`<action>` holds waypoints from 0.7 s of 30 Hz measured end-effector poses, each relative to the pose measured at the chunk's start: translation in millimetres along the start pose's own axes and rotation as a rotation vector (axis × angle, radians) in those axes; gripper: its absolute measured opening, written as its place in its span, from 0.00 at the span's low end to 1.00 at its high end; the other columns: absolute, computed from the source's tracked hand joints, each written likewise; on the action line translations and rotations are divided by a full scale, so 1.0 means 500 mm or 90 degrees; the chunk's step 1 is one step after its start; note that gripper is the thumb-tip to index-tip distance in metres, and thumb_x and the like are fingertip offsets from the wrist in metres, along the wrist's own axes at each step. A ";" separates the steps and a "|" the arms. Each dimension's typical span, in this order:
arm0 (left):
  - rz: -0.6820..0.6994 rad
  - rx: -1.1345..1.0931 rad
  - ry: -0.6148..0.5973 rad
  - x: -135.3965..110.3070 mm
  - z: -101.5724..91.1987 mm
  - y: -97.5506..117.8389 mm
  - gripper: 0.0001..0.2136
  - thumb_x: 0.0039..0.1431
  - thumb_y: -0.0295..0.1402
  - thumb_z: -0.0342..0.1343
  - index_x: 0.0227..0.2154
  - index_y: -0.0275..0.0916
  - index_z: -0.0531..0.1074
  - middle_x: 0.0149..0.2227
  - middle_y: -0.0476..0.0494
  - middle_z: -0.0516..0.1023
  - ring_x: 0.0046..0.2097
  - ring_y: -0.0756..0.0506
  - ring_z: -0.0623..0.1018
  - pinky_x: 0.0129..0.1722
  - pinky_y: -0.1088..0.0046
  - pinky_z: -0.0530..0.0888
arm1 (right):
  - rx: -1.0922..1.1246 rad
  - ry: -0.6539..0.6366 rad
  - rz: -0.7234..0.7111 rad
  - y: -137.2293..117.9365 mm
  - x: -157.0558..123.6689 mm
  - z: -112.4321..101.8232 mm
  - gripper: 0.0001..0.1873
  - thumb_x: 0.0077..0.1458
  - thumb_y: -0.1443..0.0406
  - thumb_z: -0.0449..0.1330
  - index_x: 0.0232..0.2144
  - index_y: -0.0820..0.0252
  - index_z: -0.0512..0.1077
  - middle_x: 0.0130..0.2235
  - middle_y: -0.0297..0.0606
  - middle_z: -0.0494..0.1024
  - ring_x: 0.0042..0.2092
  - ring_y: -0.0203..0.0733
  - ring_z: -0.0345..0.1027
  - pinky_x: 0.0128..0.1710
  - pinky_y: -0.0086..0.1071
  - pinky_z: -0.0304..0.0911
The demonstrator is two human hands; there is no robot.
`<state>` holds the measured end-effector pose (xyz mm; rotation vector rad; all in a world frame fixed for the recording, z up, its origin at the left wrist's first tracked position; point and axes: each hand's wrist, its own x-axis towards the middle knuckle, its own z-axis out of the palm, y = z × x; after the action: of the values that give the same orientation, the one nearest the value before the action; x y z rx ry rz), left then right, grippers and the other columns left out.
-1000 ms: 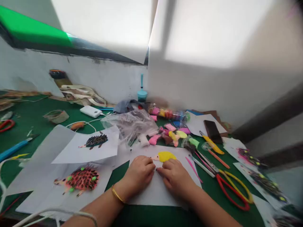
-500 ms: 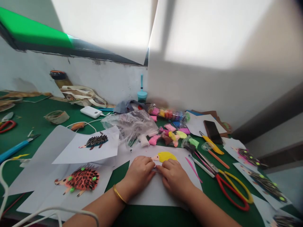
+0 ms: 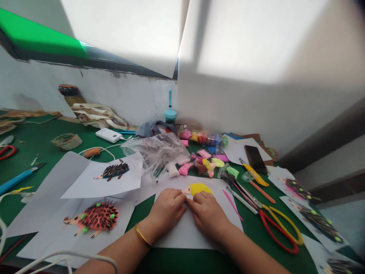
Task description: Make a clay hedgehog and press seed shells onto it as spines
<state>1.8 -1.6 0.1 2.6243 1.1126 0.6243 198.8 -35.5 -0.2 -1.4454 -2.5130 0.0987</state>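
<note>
A yellow clay hedgehog shape (image 3: 199, 188) lies on a white paper sheet (image 3: 188, 228) on the green table. My left hand (image 3: 167, 208) and my right hand (image 3: 207, 214) rest side by side on the sheet just below the shape. Both have their fingers curled, and the fingertips meet in a pinch at its lower edge. What they pinch is too small to make out. A gold bangle (image 3: 142, 234) circles my left wrist.
A red spiked hedgehog (image 3: 92, 217) and a dark one (image 3: 114, 170) lie on papers at left. Coloured clay pieces (image 3: 203, 160), a plastic bag (image 3: 158, 149), a phone (image 3: 254, 158), red-yellow scissors (image 3: 281, 228), tools and a power bank (image 3: 108, 134) crowd the table.
My hands have drawn slightly closer together under the yellow shape. The view has shifted a little.
</note>
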 end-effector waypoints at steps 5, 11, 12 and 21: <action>-0.002 -0.007 0.002 -0.002 0.002 -0.002 0.11 0.53 0.27 0.60 0.41 0.41 0.72 0.44 0.44 0.77 0.47 0.40 0.74 0.48 0.58 0.71 | 0.010 0.013 -0.004 0.004 -0.001 -0.002 0.13 0.57 0.68 0.57 0.45 0.54 0.73 0.36 0.37 0.73 0.41 0.44 0.59 0.41 0.37 0.50; -0.004 -0.008 0.001 -0.002 -0.001 -0.003 0.12 0.53 0.26 0.60 0.42 0.40 0.72 0.44 0.43 0.77 0.46 0.40 0.74 0.48 0.58 0.71 | 0.001 0.017 -0.008 0.003 0.001 -0.001 0.17 0.55 0.69 0.58 0.47 0.55 0.73 0.37 0.38 0.73 0.41 0.44 0.58 0.41 0.37 0.50; -0.005 -0.008 0.002 -0.001 -0.001 -0.003 0.13 0.53 0.27 0.60 0.42 0.40 0.72 0.44 0.43 0.77 0.46 0.40 0.74 0.48 0.58 0.71 | 0.001 0.019 -0.008 0.002 0.001 -0.001 0.15 0.55 0.69 0.57 0.46 0.55 0.73 0.36 0.38 0.73 0.40 0.43 0.58 0.41 0.37 0.50; -0.006 -0.008 0.008 0.000 0.000 -0.002 0.13 0.53 0.26 0.60 0.42 0.40 0.73 0.44 0.42 0.77 0.46 0.40 0.74 0.47 0.58 0.72 | 0.001 0.024 -0.014 0.003 0.001 -0.006 0.14 0.55 0.69 0.58 0.44 0.55 0.74 0.36 0.37 0.72 0.40 0.43 0.58 0.41 0.37 0.49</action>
<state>1.1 -1.2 -0.4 2.6061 1.1199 0.6443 200.6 -34.2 2.5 -1.4046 -2.4972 0.0691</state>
